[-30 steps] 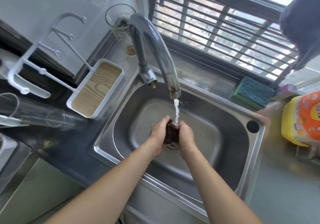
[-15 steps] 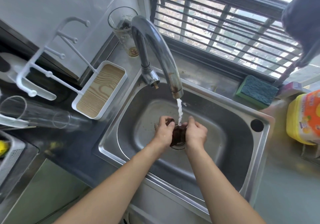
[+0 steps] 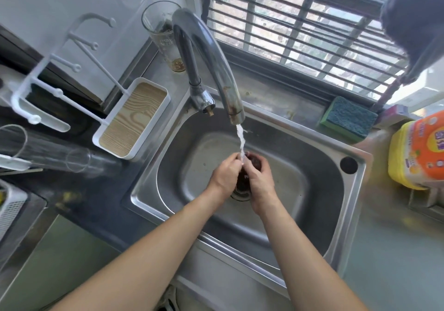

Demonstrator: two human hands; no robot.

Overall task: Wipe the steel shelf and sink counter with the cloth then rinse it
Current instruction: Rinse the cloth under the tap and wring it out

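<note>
We looked down on the steel sink (image 3: 312,219) first, basin filling the middle of the view, w/ the curved tap (image 3: 206,53) arching over it & water (image 3: 241,142) running. Both arms reached in over the drain. Left hand (image 3: 224,175) & right hand (image 3: 260,183) were curled in together, each gripping the dark cloth (image 3: 243,178) bunched between them, right under the stream. So we judged this the rinse step, wiping prob done. Next move, we reckoned, called for squeezing the cloth out over the drain, then shutting the tap off. Green sponge (image 3: 348,118) sat on the back ledge, well apart, untouched
</note>
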